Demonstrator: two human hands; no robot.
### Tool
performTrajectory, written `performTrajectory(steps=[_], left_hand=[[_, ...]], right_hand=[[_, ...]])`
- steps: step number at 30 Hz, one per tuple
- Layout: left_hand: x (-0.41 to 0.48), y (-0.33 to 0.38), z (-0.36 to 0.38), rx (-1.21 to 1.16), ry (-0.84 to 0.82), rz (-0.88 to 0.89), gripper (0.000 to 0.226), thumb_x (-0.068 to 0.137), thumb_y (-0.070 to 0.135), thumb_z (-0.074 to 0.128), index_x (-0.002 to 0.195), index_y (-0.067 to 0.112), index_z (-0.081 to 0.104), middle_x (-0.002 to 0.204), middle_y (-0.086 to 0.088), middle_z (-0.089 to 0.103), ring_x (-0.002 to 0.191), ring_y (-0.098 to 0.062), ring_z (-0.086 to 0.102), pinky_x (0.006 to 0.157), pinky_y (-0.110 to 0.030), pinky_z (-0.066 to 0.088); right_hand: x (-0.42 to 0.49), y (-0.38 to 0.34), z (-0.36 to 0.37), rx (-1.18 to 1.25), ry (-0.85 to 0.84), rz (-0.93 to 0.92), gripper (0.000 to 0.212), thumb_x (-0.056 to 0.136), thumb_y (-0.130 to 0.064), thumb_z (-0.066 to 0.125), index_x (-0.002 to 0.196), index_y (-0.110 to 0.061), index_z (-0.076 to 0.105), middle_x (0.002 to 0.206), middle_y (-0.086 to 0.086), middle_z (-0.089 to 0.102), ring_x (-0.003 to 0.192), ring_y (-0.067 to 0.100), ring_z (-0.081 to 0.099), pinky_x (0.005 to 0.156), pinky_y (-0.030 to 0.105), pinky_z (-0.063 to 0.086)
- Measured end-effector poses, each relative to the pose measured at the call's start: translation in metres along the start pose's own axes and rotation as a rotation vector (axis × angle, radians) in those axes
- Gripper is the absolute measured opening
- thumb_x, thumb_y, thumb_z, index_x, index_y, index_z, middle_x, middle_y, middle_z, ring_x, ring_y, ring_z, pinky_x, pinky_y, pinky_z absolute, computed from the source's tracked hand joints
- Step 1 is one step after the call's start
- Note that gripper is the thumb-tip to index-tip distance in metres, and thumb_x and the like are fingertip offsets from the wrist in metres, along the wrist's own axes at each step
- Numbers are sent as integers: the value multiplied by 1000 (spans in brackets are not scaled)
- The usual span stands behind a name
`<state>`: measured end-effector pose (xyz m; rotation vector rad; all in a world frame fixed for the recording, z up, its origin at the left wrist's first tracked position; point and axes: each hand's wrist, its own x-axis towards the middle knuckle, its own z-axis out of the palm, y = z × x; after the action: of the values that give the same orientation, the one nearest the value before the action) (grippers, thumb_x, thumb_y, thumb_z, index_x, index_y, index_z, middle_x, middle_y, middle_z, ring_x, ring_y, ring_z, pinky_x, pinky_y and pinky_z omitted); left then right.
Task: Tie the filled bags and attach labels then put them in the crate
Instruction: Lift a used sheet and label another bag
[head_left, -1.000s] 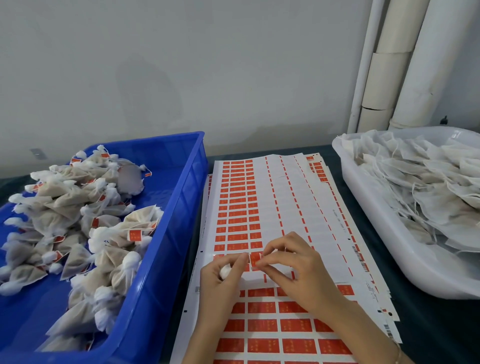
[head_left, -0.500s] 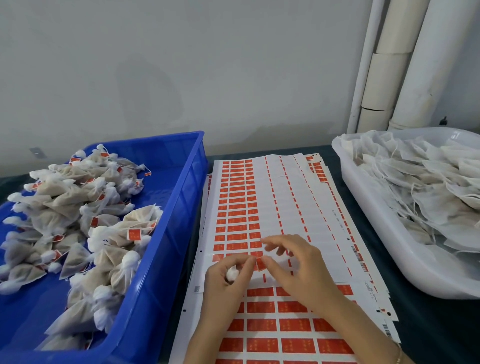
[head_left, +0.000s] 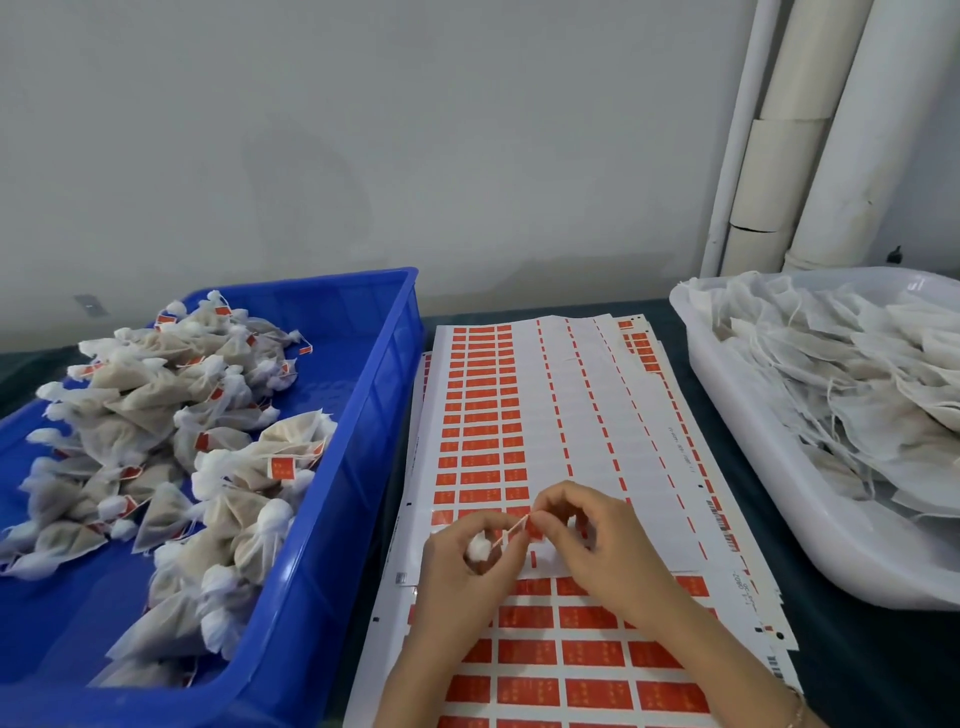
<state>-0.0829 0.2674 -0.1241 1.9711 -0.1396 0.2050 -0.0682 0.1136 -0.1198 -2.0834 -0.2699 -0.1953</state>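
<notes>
On dark table (head_left: 872, 670): blue crate (head_left: 363, 415), label sheets (head_left: 571, 405), white tub (head_left: 753, 441).

The left hand (head_left: 464, 561) curled round a bag (head_left: 478, 546); the right hand (head_left: 597, 540) pinched a label (head_left: 533, 528), fingertips nearly meeting.

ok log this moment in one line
step: attach label | left hand: grips tied bag | right hand: pinches red label | over label sheet | blue crate: holds labelled bags
</notes>
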Motion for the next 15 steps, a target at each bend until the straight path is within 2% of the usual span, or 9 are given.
performTrajectory(steps=[4, 6, 8, 9, 13, 15], left_hand=[[-1, 3, -4, -147, -3, -97, 32, 82, 41, 49, 114, 39, 55, 112, 33, 57, 109, 9, 53, 85, -17, 49], [-1, 4, -6, -228, -2, -152, 29, 85, 41, 45, 114, 39, 50, 111, 31, 58, 106, 5, 57, 83, -21, 51], [-2, 5, -8, -260, -3, -170, 16, 98, 34, 45, 112, 40, 49, 108, 29, 61, 104, 4, 60, 76, -20, 54], [-2, 5, -8, -262, -8, -172, 16, 100, 29, 46, 113, 40, 49, 109, 27, 61, 104, 2, 61, 75, -19, 55], [-4, 10, -8, -192, 8, -160, 20, 96, 30, 56, 113, 38, 49, 110, 17, 65, 102, -1, 64, 81, -25, 57], [-7, 17, -6, -97, 24, -138, 21, 94, 28, 59, 109, 40, 49, 106, 17, 65, 99, 3, 63, 79, -18, 55]], right_hand=[[2, 3, -3, -15, 37, 14, 13, 87, -30, 65, 81, -40, 60, 85, -24, 64, 89, -12, 56, 72, 1, 44], [2, 5, -4, -22, 47, 9, 13, 87, -31, 66, 80, -41, 61, 84, -27, 63, 89, -13, 55, 71, 0, 43], [2, 4, -4, -34, 60, 4, 15, 86, -31, 66, 80, -43, 60, 85, -28, 62, 89, -12, 55, 71, -1, 42], [2, 4, -4, -37, 66, 5, 17, 86, -30, 66, 80, -44, 59, 85, -29, 61, 87, -10, 57, 71, -1, 42], [1, -5, -4, 51, 52, 20, 21, 86, -25, 67, 87, -45, 61, 91, -29, 62, 85, 1, 62, 69, 3, 45], [0, -17, -5, 97, 24, 10, 19, 81, -27, 71, 92, -42, 64, 91, -24, 67, 83, 5, 65, 67, 7, 49]])
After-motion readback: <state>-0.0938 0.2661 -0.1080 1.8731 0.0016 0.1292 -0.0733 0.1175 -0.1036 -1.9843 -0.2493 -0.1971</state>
